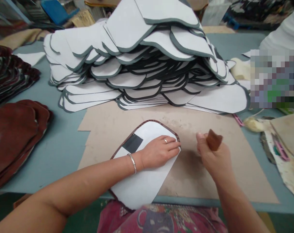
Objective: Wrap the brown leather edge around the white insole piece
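Note:
A white rounded panel (142, 184) with a thin brown edge and a black square patch lies on a brown cardboard sheet (197, 174) in front of me. My left hand (160, 150) presses flat on the panel, fingers reaching its right edge; it wears a ring and a bracelet. Just to the right of the panel, my right hand (213, 155) is closed around a small brown wooden tool (213, 139) whose end sticks up above the fingers.
A tall heap of white panels with grey edges (142, 61) fills the table behind the cardboard. Dark red-brown pieces (15, 136) are stacked at the left. Cardboard, a pink item and scraps (280, 149) lie at the right. The table edge runs near my lap.

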A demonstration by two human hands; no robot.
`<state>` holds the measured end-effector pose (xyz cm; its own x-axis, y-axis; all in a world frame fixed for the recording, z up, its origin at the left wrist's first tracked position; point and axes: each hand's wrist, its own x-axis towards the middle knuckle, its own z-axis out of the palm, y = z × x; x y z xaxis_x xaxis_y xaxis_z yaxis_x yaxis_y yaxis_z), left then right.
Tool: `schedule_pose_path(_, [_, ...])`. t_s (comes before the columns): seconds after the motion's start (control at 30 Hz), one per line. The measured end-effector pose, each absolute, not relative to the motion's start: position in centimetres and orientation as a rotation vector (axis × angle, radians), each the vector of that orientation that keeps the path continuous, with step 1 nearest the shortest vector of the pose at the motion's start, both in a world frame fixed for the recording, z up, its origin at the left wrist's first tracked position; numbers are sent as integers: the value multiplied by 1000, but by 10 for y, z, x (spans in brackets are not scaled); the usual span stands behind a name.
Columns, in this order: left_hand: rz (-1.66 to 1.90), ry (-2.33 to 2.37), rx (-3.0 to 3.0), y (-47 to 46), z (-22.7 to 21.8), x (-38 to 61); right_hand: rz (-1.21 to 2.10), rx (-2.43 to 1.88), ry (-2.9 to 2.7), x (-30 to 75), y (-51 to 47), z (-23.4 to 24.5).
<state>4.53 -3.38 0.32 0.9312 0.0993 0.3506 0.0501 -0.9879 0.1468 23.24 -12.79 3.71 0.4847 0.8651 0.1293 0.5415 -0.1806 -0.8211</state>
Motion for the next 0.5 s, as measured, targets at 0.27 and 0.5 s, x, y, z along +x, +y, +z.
schedule_pose_path(0.27, [513,282,2881,-48,18,28,45,-2062,-2044,235,-154,-2])
schedule_pose_path(0.5, [411,1661,2123,-35,42,-83,-92,-2295,-2248,223,-163,6])
